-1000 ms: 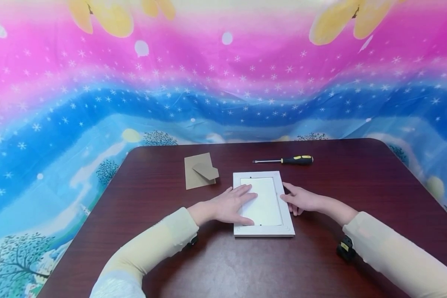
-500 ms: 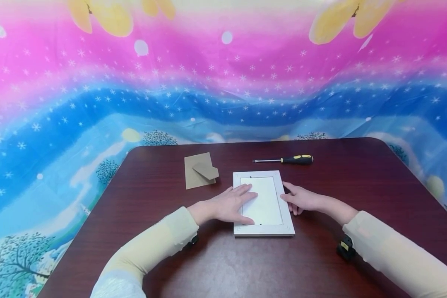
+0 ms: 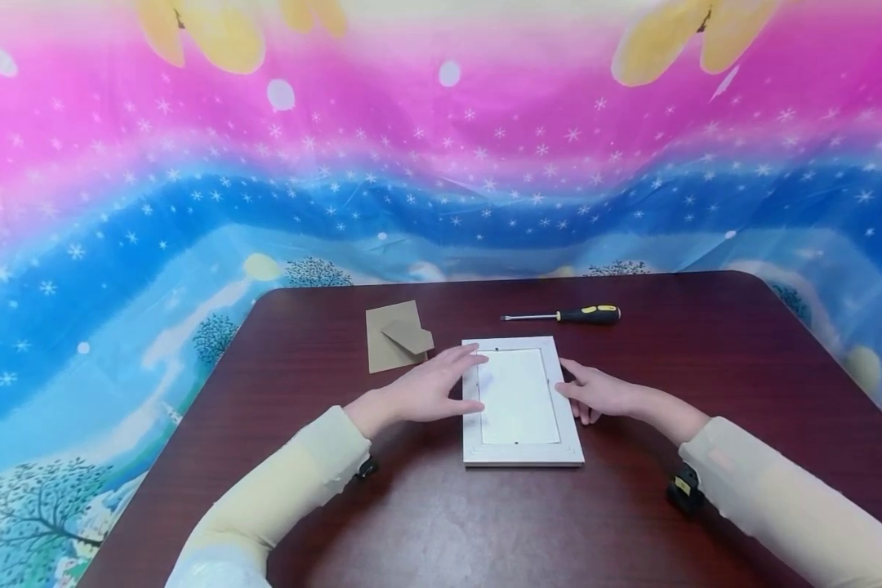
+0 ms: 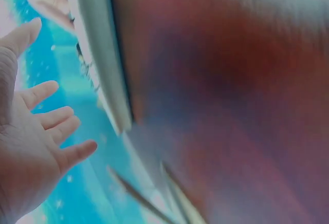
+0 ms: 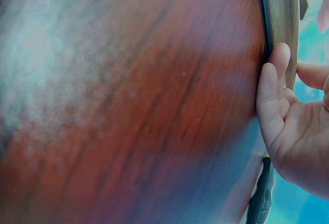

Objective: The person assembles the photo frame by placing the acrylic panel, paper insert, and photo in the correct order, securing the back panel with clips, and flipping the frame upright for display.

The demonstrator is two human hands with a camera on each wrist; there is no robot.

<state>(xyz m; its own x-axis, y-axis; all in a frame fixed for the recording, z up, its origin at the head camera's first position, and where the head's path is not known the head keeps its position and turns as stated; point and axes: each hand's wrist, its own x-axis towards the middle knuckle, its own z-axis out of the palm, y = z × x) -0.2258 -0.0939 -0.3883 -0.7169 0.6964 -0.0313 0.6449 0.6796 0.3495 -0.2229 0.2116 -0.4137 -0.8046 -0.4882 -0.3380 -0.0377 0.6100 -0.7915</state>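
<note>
A white picture frame [image 3: 571, 441] lies flat on the table, with a white sheet [image 3: 520, 400] inside its opening and small dark tabs at the inner edges. My left hand [image 3: 429, 388] is over the frame's left border, fingers spread. In the left wrist view this left hand [image 4: 31, 131] looks apart from the frame [image 4: 97, 44]. My right hand [image 3: 599, 394] holds the right border. From the right wrist, the right hand [image 5: 298, 126] has its fingers against the frame's outer side, the thumb toward its upper face; the index finger is mostly hidden.
A brown cardboard backing [image 3: 385, 347] with a raised stand flap lies left of the frame's far end. Behind the frame lies a flat screwdriver [image 3: 588, 314] with a black and yellow handle. A patterned cloth [image 3: 441, 188] hangs beyond the dark table [image 3: 441, 523].
My left hand has come off the white sheet and moved left and slightly away from me, uncovering more of it. The right hand and the picture frame stay in place.
</note>
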